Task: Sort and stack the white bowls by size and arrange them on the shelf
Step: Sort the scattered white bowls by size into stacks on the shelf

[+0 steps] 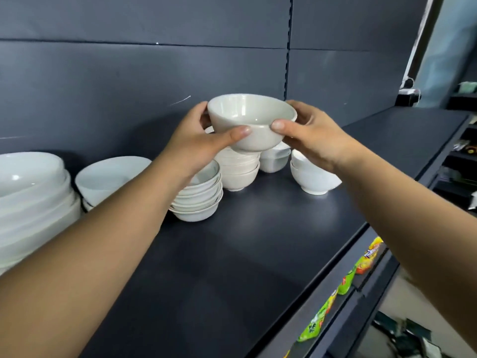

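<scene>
A dark grey back panel (129,73) rises behind, split by a slotted upright (287,47). Green, orange and yellow snack packets (318,322) line a lower ledge at bottom right. A black box (407,99) with a white cable sits far right.

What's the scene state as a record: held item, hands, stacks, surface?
held: white bowl, upright, gripped on both sides
left hand: thumb on near wall, fingers behind the rim
right hand: thumb on near wall, fingers behind
below it: cream bowl stack; contact unclear
other stacks: shallow bowls left, two-bowl stack right, large bowls far left
surface: dark shelf
</scene>
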`<state>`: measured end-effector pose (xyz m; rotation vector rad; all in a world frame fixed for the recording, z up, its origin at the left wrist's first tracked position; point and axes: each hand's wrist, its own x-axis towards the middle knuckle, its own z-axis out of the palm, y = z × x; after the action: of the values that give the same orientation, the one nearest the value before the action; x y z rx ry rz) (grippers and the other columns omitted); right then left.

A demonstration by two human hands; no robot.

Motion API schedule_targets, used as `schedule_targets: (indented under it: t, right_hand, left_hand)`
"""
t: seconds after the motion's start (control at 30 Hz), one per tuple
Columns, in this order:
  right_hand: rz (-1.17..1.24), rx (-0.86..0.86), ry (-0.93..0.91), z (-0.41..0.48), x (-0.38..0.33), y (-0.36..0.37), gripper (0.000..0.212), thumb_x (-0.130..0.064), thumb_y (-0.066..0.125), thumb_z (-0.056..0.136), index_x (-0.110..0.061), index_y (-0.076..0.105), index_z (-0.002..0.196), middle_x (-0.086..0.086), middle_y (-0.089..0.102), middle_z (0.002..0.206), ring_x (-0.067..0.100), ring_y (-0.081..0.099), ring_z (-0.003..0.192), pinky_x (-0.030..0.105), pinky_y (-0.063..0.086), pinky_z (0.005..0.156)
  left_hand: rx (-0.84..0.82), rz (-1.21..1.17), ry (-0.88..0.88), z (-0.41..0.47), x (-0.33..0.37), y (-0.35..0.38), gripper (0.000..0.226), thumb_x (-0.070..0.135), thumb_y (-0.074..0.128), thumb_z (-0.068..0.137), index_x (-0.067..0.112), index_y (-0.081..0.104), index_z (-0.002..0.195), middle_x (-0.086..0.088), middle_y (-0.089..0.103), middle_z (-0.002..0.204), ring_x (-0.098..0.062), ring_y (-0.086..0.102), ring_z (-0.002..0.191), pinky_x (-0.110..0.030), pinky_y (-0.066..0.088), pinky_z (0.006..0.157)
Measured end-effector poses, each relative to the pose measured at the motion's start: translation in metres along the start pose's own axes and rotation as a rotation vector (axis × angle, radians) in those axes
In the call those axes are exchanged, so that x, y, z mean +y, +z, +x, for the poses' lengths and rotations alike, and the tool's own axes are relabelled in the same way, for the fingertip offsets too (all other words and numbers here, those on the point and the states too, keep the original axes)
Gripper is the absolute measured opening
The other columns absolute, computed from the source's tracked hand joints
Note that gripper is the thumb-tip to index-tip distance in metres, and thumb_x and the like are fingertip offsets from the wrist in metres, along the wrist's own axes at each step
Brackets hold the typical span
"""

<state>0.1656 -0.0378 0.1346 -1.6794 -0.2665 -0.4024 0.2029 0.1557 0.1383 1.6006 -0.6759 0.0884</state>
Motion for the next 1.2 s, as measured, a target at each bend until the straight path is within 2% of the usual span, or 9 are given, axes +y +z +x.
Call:
schedule_targets:
  t: [0.17, 0.33, 0.43, 0.57, 0.63, 0.73, 0.83, 0.97, 1.2]
  right_hand:
    - [0.051, -0.028, -0.029, 0.042, 0.013, -0.014, 0.060, -0.035, 0.077, 0.051, -0.016, 0.059, 0.105, -0.002, 0.067, 0.103, 0.014, 0.064, 0.101, 0.029, 0.049, 0.093]
    - [0.083, -0.163, -0.045, 0.087, 0.035, -0.026, 0.041, -0.011, 0.072, 0.075, -0.010, 0.054, 0.112, -0.005, 0.065, 0.100, 0.005, 0.064, 0.091, 0.016, 0.048, 0.078]
    - [0.108, -0.231, -0.048, 0.110, 0.051, -0.027, 0.048, -0.019, 0.072, 0.068, -0.010, 0.054, 0.112, -0.002, 0.065, 0.103, 0.011, 0.063, 0.097, 0.020, 0.050, 0.083]
    - [0.033, -0.335, -0.029, 0.137, 0.070, -0.028, 0.049, -0.019, 0.074, 0.072, -0.010, 0.053, 0.116, 0.004, 0.064, 0.113, 0.017, 0.060, 0.107, 0.027, 0.049, 0.092]
    - [-0.033, -0.385, -0.021, 0.146, 0.077, -0.029, 0.054, -0.023, 0.076, 0.069, -0.011, 0.054, 0.117, 0.003, 0.064, 0.113, 0.016, 0.061, 0.106, 0.028, 0.049, 0.093]
    - [-0.110, -0.472, 0.001, 0.153, 0.080, -0.031, 0.058, -0.035, 0.076, 0.064, -0.013, 0.056, 0.114, -0.001, 0.065, 0.109, 0.013, 0.061, 0.104, 0.027, 0.048, 0.092]
    - [-0.176, -0.556, 0.024, 0.154, 0.081, -0.034, 0.031, -0.029, 0.074, 0.072, -0.021, 0.059, 0.098, -0.010, 0.065, 0.095, 0.001, 0.062, 0.089, 0.014, 0.047, 0.080]
    - [-0.198, -0.599, 0.005, 0.151, 0.074, -0.038, 0.020, -0.019, 0.069, 0.080, -0.030, 0.053, 0.077, -0.019, 0.059, 0.078, -0.017, 0.056, 0.061, 0.000, 0.043, 0.060]
    - [-0.320, -0.632, -0.026, 0.152, 0.067, -0.039, 0.017, -0.028, 0.070, 0.079, -0.032, 0.053, 0.081, -0.016, 0.060, 0.086, -0.003, 0.056, 0.079, 0.009, 0.045, 0.072]
  left_hand:
    - [0.069, 0.017, -0.006, 0.035, -0.010, 0.009, 0.082, 0.044, 0.078, 0.045, 0.014, 0.053, 0.117, 0.001, 0.064, 0.116, -0.010, 0.061, 0.107, -0.022, 0.051, 0.083]
    - [0.164, 0.141, -0.086, 0.062, -0.021, 0.012, 0.076, 0.035, 0.084, 0.049, 0.013, 0.053, 0.114, 0.004, 0.065, 0.110, -0.006, 0.061, 0.103, -0.018, 0.049, 0.085]
    - [0.217, 0.203, -0.134, 0.074, -0.027, 0.013, 0.043, 0.023, 0.078, 0.066, 0.017, 0.055, 0.101, 0.005, 0.066, 0.102, -0.004, 0.062, 0.094, -0.012, 0.050, 0.077]
    - [0.249, 0.274, -0.225, 0.081, -0.029, 0.012, 0.058, 0.025, 0.077, 0.060, 0.011, 0.057, 0.112, 0.000, 0.067, 0.108, -0.009, 0.063, 0.099, -0.017, 0.050, 0.083]
    - [0.245, 0.339, -0.284, 0.082, -0.030, 0.012, 0.052, 0.018, 0.077, 0.067, 0.010, 0.057, 0.115, -0.002, 0.067, 0.109, -0.010, 0.063, 0.101, -0.018, 0.050, 0.085]
    - [0.261, 0.398, -0.337, 0.086, -0.032, 0.015, 0.043, 0.013, 0.074, 0.075, 0.009, 0.058, 0.115, 0.001, 0.067, 0.103, -0.001, 0.062, 0.087, -0.005, 0.048, 0.068]
    - [0.257, 0.427, -0.391, 0.086, -0.035, 0.017, 0.043, 0.013, 0.074, 0.075, 0.010, 0.057, 0.115, 0.004, 0.066, 0.100, 0.003, 0.060, 0.082, -0.001, 0.045, 0.060]
    - [0.246, 0.477, -0.442, 0.085, -0.036, 0.015, 0.045, 0.018, 0.076, 0.073, 0.011, 0.056, 0.113, 0.000, 0.067, 0.106, -0.003, 0.061, 0.090, -0.009, 0.047, 0.071]
    - [0.213, 0.515, -0.447, 0.083, -0.037, 0.015, 0.053, 0.025, 0.076, 0.071, 0.009, 0.056, 0.118, -0.004, 0.066, 0.113, -0.014, 0.061, 0.107, -0.027, 0.047, 0.094]
